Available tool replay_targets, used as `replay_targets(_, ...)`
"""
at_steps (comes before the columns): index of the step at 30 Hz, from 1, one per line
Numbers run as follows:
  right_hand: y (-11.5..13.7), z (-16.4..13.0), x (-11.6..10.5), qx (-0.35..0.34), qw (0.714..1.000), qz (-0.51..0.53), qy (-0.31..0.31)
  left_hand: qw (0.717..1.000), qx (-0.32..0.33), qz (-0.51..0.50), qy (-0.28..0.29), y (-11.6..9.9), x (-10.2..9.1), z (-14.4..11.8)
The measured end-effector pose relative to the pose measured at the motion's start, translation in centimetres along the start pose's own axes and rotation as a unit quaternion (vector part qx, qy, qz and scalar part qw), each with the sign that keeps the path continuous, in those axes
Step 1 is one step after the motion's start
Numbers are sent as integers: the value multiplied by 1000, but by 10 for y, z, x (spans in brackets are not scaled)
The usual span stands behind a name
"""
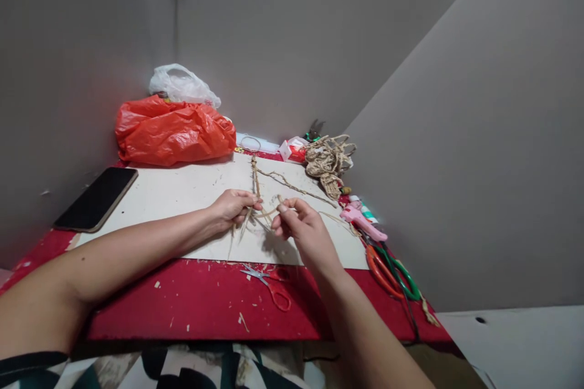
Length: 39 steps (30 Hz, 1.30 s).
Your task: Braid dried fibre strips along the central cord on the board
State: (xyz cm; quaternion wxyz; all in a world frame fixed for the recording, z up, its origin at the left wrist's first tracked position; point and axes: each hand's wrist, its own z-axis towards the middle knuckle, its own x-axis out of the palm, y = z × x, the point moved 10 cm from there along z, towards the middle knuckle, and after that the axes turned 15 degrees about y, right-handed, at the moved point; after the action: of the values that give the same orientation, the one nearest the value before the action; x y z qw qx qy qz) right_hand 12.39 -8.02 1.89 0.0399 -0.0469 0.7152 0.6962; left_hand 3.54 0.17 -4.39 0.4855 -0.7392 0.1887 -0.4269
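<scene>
My left hand (236,206) pinches the lower end of a braided straw cord (256,179), whose upper part lies on the white board (182,188). Loose pale strands (241,228) hang below those fingers. A single straw strand (267,214) runs across to my right hand (296,219), closed on its other end with thumb and fingertips. From the top of the braid, a second, thinner twisted cord (296,185) stretches off to the right over the board.
Red-handled scissors (271,285) lie on the red cloth (191,304) near the front edge. A phone (98,197) and a red plastic bag (176,134) are at left. At right are coiled straw braids (331,161), a pink glue gun (364,222) and larger orange-and-green-handled tools (392,273).
</scene>
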Motion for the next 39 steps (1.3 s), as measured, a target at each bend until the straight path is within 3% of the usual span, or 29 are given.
replay_targets(5, 32, -16, -9, -73, 995, 40, -59, 1000, -4, 6, 1, 0, 0, 0)
replay_targets(10, 50, -29, 17, -11, 978, 200, 57, 1000, -7, 3, -5, -4, 2, -3)
replay_targets(12, 45, -23, 17, -10, 977, 205, 52, 1000, -6, 6, -9, -4, 1, -4)
replay_targets(16, 5, 2, 3, 6, 990, 133, -46, 1000, 4, 22, -3, -3, 1, -2)
replay_targets(19, -28, 18, 2, 47, 993, 80, -78, 999, 14, 49, -7, -3, -1, -1)
replay_targets(21, -37, 23, -1, 50, 993, 48, -95, 997, 16, 71, -16, -4, -2, -1)
replay_targets(30, -30, 31, -8, 38, 986, -130, -101, 984, 69, 150, -63, -13, -4, -6)
replay_targets(39, -26, 42, -5, 21, 953, -288, -87, 982, 74, 165, -52, -18, 0, -9)
